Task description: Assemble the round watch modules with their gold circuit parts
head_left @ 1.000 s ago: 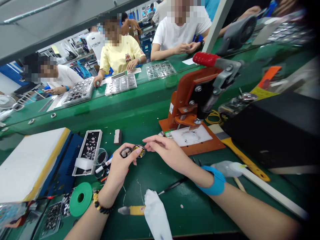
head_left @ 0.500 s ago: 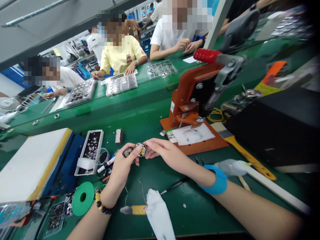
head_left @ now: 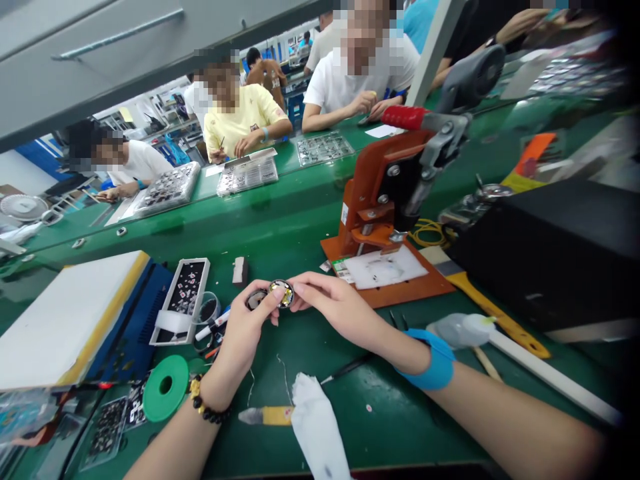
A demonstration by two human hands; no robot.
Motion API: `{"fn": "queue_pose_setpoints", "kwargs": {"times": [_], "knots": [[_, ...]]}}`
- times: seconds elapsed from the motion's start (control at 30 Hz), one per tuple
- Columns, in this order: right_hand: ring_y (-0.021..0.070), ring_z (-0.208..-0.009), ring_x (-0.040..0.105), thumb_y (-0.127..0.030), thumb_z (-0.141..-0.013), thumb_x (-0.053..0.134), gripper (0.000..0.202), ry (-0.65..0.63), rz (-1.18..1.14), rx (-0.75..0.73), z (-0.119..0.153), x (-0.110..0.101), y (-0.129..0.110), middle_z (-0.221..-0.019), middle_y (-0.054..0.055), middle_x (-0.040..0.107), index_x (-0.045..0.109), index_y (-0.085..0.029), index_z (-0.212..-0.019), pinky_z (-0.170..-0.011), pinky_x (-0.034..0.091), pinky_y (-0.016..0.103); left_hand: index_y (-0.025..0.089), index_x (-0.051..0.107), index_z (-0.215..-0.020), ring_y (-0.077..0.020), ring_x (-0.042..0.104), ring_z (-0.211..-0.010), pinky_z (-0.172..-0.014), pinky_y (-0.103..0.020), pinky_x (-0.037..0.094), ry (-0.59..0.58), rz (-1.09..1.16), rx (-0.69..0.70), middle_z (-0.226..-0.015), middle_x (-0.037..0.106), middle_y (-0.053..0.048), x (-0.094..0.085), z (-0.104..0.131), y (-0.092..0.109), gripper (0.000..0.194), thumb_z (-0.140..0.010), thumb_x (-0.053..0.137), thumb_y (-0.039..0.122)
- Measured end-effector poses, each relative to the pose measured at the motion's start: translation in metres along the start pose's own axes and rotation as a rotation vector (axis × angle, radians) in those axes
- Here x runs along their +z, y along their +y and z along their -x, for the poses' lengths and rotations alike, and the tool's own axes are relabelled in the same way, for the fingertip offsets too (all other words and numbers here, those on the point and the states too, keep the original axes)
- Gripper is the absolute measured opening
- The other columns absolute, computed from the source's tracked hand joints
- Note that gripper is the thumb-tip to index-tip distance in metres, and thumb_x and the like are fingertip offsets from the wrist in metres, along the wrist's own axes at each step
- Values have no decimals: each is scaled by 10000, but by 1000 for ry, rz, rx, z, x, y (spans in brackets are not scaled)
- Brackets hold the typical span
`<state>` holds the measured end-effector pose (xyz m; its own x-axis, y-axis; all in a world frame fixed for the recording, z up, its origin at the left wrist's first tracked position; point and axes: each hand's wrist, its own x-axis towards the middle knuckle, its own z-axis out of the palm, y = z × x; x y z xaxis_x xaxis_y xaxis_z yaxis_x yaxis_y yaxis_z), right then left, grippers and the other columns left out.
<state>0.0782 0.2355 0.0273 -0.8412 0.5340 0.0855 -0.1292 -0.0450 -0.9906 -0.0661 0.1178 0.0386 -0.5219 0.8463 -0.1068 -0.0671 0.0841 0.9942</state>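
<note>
Above the middle of the green bench, my left hand [head_left: 245,327] is closed, with its thumb lying over a small round watch case [head_left: 287,297]. Gold and silver parts show inside the case's dark rim. A second round, dark-rimmed piece [head_left: 256,299] sits in the same hand, against the left of the case. My right hand [head_left: 325,297], closed in a pinch, meets the right edge of the case with thumb and fingers. What its fingertips hold besides that edge is hidden. A grey-white block [head_left: 240,271] lies just beyond my left hand.
An orange press [head_left: 367,193] with a red handle stands beyond my right hand. A white parts tray [head_left: 200,293], a green spool [head_left: 166,388] and a blue box [head_left: 120,320] are at left. Tweezers [head_left: 350,367] and a white cloth [head_left: 320,427] lie nearer. Co-workers sit opposite.
The camera view has shifted slightly. Both my hands keep nearly the same hold on the watch case. Across the bench, the co-worker in yellow has shifted their hands.
</note>
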Motion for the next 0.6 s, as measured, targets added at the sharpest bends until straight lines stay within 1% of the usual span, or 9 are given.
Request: {"fn": "queue_pose_setpoints", "kwargs": {"times": [0.23,0.4,0.6], "knots": [[152,-833,701,-411,-980,596,297,24,28,-59,2,2,0,-925,42,723,742,-177,-1091,-837,601,314,171,691,-917,-90,519,-593,-553,-186,437,2,-10,32,-677,593,15,-1,-1,-5,373,-838,824,511],[153,-849,707,-409,-983,592,288,23,64,-76,3,2,-1,-944,40,728,739,-185,-1087,-837,594,308,160,692,-901,-95,523,-599,-553,-186,458,12,-3,46,-671,592,12,3,2,-1,374,-828,827,501],[149,-846,712,-421,-994,576,290,35,123,-98,4,2,-2,-905,30,727,738,-189,-1061,-847,587,297,158,690,-886,-90,530,-596,-554,-176,457,19,9,59,-667,594,14,4,3,2,368,-807,845,483]]}}
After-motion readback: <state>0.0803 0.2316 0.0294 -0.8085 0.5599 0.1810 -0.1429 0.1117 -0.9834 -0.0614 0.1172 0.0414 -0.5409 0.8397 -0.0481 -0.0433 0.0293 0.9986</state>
